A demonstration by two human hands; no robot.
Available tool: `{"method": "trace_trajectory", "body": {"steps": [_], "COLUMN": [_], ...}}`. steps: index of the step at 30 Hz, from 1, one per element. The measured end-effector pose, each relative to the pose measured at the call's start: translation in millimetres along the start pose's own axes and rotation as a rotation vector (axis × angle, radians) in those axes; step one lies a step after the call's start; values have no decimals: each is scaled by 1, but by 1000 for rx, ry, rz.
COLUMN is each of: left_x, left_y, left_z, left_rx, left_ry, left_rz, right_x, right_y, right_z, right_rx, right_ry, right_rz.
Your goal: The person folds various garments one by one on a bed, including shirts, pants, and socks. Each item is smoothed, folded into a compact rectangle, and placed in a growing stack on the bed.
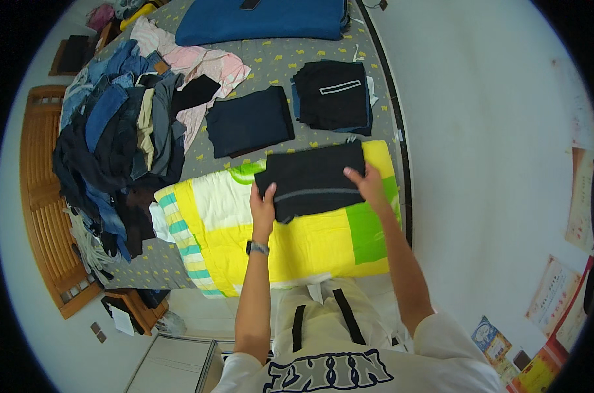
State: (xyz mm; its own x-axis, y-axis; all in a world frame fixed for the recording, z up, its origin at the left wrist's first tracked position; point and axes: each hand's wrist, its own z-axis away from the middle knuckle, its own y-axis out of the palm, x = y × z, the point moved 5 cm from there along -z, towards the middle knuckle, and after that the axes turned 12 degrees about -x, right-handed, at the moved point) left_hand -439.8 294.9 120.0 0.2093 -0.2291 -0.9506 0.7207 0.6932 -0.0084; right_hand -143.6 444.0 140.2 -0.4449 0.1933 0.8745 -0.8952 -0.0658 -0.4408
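A folded black garment (316,169) with a grey stripe spans the space between my two hands. At its left edge, my left hand (263,209) grips it with the thumb on top; a watch is on that wrist. My right hand (369,189) holds the opposite edge, thumb also on top. Beneath lies a folded yellow, green and white quilt (306,250); whether the garment rests on it or is just above, I cannot tell. Just beyond are a dark navy folded garment (250,120) and a stack of folded dark clothes (331,108), the top one with a white-outlined pocket.
A heap of loose jeans and trousers (115,132) covers the bed's left side, beside a pink cloth (218,69). A folded blue blanket (262,22) lies at the far end. The bed (262,59) has a grey patterned sheet. A white wall (473,147) runs along the right.
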Motion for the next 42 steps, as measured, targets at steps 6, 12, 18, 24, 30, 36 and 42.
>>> {"method": "trace_trajectory", "body": {"steps": [6, 12, 18, 24, 30, 36, 42], "left_x": [-49, -20, 41, 57, 166, 230, 300], "left_y": [118, 195, 106, -179, -379, -376, -379], "left_z": [-164, -242, -166, -40, 6, -22, 4], "left_rx": [-44, -42, -480, -993, -1364, -1331, -1532], "left_ry": [299, 121, 307, 348, -506, -625, -519], "left_rz": [-261, -535, -287, -742, -1245, -1370, -805], "right_x": [58, -32, -139, -140, -104, -37, 162], "right_y": [-24, 12, 24, 117, 230, 365, 604], "right_z": [-154, -281, -182, 102, 255, 192, 100], "right_rx": [2, -141, -709, -254, 356, 892, 713], "right_ry": [-43, 137, -14, -147, -210, -829, -1162], "right_rz": [-211, -192, 329, 320, 370, 474, 352]}}
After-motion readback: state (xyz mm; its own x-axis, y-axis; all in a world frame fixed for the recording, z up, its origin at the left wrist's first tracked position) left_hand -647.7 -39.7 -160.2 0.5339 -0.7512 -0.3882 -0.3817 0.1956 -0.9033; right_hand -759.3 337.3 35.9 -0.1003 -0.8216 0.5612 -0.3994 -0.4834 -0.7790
